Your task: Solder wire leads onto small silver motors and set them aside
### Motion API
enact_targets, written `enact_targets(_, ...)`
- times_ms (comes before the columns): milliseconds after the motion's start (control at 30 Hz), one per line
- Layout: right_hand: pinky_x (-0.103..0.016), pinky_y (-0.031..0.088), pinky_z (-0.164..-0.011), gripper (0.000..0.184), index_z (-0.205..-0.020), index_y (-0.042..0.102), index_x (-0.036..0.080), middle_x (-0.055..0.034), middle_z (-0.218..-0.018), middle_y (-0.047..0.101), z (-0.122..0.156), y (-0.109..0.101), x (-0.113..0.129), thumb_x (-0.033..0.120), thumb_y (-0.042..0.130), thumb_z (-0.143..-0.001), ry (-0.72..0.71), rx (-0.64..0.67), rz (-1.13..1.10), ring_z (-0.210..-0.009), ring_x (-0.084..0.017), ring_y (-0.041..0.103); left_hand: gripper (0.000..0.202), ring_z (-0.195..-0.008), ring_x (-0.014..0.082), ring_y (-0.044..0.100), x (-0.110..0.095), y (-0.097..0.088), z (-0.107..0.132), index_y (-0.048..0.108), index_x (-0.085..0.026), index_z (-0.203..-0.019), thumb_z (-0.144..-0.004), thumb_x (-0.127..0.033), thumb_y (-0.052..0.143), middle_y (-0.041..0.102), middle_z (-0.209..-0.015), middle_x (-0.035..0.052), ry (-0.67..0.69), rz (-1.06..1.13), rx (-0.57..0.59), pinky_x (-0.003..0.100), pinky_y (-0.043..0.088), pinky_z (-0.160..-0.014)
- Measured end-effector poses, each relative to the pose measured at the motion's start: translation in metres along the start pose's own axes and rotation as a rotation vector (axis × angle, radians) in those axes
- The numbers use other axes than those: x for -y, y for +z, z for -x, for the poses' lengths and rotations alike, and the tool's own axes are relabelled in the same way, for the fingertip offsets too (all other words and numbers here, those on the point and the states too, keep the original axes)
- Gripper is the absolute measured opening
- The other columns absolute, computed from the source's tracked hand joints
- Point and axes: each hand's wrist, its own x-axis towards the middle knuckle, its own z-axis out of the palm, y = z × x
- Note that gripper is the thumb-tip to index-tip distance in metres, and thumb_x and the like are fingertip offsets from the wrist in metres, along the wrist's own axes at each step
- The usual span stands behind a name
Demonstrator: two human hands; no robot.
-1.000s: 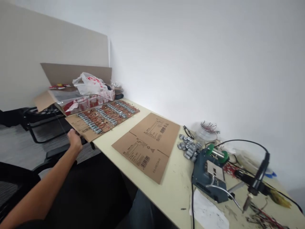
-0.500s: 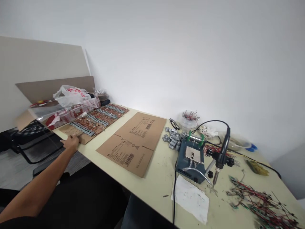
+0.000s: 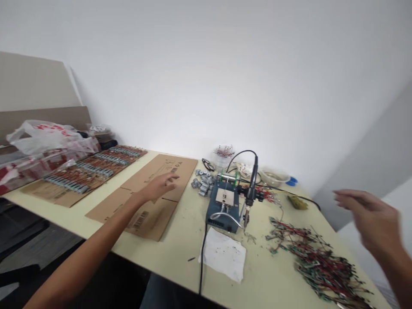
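Observation:
My left hand [image 3: 160,186] hovers over the bare flattened cardboard sheet [image 3: 141,195] in the middle of the table, fingers stretched out and holding nothing. It points toward a heap of small grey motors [image 3: 202,185]. My right hand [image 3: 370,221] is raised at the right edge of the table, blurred, fingers loosely spread and empty, above and beside a pile of red and green wires [image 3: 317,262]. Between the hands stands a blue soldering station [image 3: 224,207] with its iron [image 3: 250,194] in the holder.
A second cardboard sheet with rows of wired motors [image 3: 85,173] lies at the left. Behind it are a white plastic bag [image 3: 41,134] and an open box. White paper [image 3: 222,254] lies at the front edge. Small containers [image 3: 272,175] line the wall.
My left hand has left the table's left edge and swung right over the bare cardboard. The view has panned right. My right hand has come into view.

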Motion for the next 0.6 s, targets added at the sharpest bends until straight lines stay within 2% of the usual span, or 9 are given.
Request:
enact_targets(100,-0.039,0.061,-0.085,0.021,-0.103,0.073,0.017,-0.0053,-0.102,0.075,-0.009,0.028,-0.017,0.037,0.069,-0.099,-0.066,0.138,0.015,-0.09,-0.019,0.072,0.035,-0.121,0.0286,0.065,-0.022,0.05,-0.048,0.066,-0.019,-0.13,-0.099,-0.036,0.069,0.065,-0.138,0.0115,0.153,-0.017,0.103,0.053,0.055,-0.104)
enact_targets(167,-0.039,0.061,-0.083,0.023,-0.103,0.072,0.016,-0.0047,-0.101,0.075,-0.011,0.047,-0.031,0.038,0.067,-0.1,-0.123,0.227,0.049,-0.088,-0.019,0.072,0.031,-0.119,0.0278,0.066,-0.025,0.073,-0.065,0.068,-0.018,-0.125,-0.099,-0.036,0.069,0.068,-0.133,0.0109,0.201,-0.045,0.125,0.052,0.055,-0.103)
enact_targets(233,-0.038,0.061,-0.08,0.026,-0.104,0.072,0.015,-0.0039,-0.098,0.075,-0.008,0.061,-0.046,0.04,0.066,-0.101,-0.176,0.297,0.091,-0.085,-0.018,0.072,0.027,-0.114,0.0265,0.067,-0.019,0.087,-0.072,0.069,-0.018,-0.12,-0.1,-0.036,0.068,0.069,-0.127,0.0101,0.22,-0.084,0.123,0.051,0.056,-0.101)
enact_targets(400,-0.042,0.059,-0.089,0.024,-0.102,0.072,0.018,-0.0058,-0.106,0.075,0.007,0.071,-0.078,0.041,0.066,-0.1,-0.277,0.452,0.172,-0.093,-0.02,0.07,0.028,-0.106,0.0249,0.068,0.0,0.1,-0.071,0.068,-0.017,-0.118,-0.1,-0.038,0.067,0.07,-0.12,0.0088,0.214,-0.167,0.101,0.048,0.058,-0.095)
enact_targets(600,-0.049,0.056,-0.1,0.026,-0.116,0.07,0.019,-0.0091,-0.122,0.072,0.012,0.075,-0.087,0.04,0.063,-0.102,-0.29,0.592,0.166,-0.11,-0.024,0.069,0.027,-0.108,0.0253,0.066,0.003,0.108,-0.073,0.067,-0.018,-0.117,-0.1,-0.039,0.066,0.067,-0.122,0.0092,0.214,-0.211,0.108,0.047,0.056,-0.095)
